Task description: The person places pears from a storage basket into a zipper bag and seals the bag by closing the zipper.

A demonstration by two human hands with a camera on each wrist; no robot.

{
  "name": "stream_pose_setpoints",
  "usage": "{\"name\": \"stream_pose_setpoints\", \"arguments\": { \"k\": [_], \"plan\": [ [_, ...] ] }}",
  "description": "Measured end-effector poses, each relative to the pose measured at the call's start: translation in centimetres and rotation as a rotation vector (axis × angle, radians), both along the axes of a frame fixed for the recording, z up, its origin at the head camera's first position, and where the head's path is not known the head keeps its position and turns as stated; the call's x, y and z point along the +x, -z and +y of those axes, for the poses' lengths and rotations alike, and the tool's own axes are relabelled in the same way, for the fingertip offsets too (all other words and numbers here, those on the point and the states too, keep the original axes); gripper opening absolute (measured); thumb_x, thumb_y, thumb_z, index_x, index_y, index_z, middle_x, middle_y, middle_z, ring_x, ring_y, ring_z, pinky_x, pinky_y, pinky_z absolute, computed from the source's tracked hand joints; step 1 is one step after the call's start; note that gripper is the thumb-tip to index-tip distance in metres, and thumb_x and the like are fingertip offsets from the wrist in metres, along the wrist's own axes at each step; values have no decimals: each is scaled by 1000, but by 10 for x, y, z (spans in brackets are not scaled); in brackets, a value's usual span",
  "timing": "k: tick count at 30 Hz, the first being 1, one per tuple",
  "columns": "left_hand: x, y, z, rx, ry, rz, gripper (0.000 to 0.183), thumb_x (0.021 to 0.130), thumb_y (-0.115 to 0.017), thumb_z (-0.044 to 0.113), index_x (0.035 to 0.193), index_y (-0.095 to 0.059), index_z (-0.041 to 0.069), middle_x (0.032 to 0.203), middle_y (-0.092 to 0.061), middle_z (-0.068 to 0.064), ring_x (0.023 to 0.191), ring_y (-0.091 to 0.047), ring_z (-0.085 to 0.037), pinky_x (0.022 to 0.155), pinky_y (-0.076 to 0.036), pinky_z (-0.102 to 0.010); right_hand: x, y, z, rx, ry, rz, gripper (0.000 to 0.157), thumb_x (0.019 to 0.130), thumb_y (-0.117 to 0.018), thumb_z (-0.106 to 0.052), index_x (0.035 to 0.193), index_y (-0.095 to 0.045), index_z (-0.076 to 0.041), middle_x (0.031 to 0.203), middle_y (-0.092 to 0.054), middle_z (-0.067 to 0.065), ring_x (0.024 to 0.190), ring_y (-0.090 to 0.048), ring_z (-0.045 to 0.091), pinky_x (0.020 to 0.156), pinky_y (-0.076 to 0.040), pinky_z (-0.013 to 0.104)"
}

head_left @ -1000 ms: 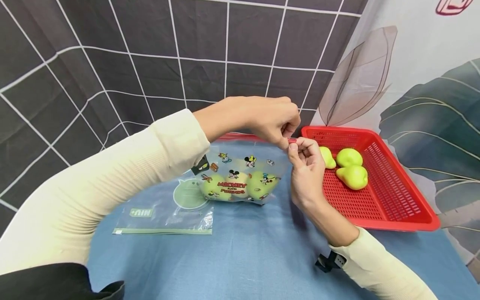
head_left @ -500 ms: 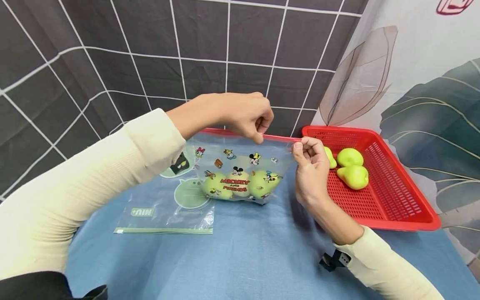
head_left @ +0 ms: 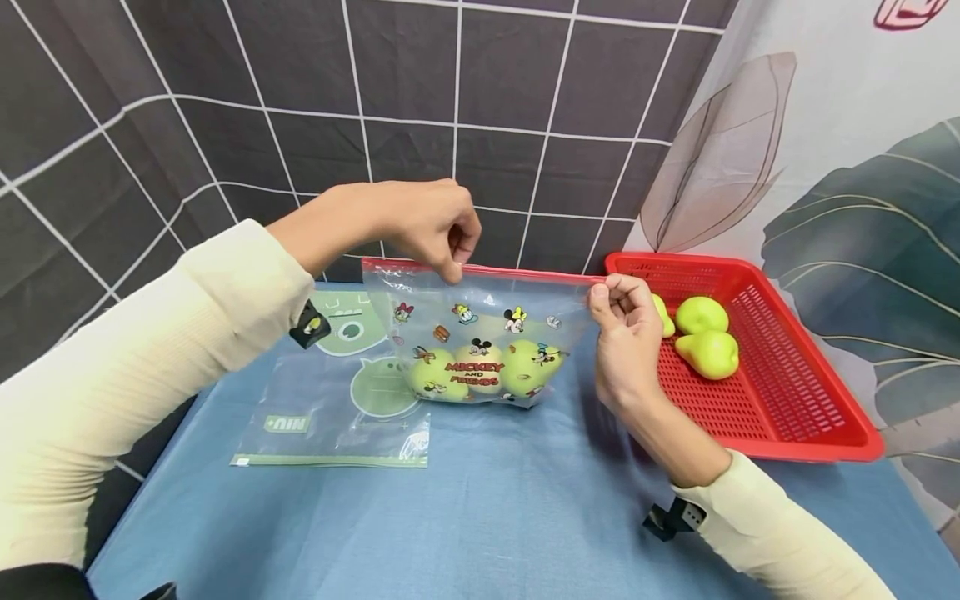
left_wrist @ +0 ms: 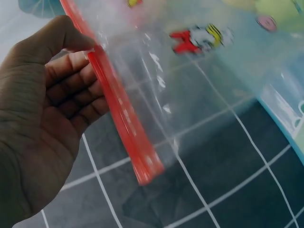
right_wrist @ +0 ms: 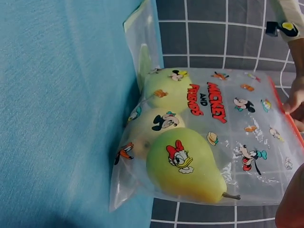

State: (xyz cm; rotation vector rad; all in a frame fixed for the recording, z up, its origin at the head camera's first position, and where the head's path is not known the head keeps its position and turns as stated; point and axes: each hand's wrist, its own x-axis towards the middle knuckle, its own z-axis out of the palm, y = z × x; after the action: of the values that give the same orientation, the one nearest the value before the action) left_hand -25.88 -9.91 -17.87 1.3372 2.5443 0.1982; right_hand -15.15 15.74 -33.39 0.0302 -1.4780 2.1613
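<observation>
A clear zip bag (head_left: 491, 337) printed with cartoon figures stands upright on the blue cloth, its red zip strip (head_left: 525, 272) stretched level along the top. Three green pears (right_wrist: 187, 164) show through its plastic at the bottom. My left hand (head_left: 423, 218) pinches the strip left of its middle between thumb and forefinger; in the left wrist view the strip (left_wrist: 126, 123) runs on past the fingers to the bag's corner. At the other top corner my right hand (head_left: 628, 354) holds the strip's end between thumb and fingers. Whether the zip is fully closed cannot be seen.
A red perforated basket (head_left: 750, 417) stands on the right with three pears (head_left: 708, 354) in it. Left of the standing bag, a second clear bag (head_left: 322, 433) with a green zip lies flat. Dark gridded cloth (head_left: 495, 75) hangs behind the table.
My left hand has slid leftward along the red strip, from beside the right hand to left of the bag's middle. My right hand stays at the right corner, shifting only slightly.
</observation>
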Motion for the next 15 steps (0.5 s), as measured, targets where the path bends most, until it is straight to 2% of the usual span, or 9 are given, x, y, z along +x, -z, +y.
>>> {"name": "stream_pose_setpoints", "arguments": {
  "k": [15],
  "plan": [
    [0,-6,-58,-31,-112,-39,13,85,-84,11,75,-76,15,67,-64,6,66,-57,-13,64,-49,-26,-2,0,5,16,26,11,22,106,-66,8,101,-68,-14,91,-67,-3,87,-64,11,87,-58,19]
  ]
}}
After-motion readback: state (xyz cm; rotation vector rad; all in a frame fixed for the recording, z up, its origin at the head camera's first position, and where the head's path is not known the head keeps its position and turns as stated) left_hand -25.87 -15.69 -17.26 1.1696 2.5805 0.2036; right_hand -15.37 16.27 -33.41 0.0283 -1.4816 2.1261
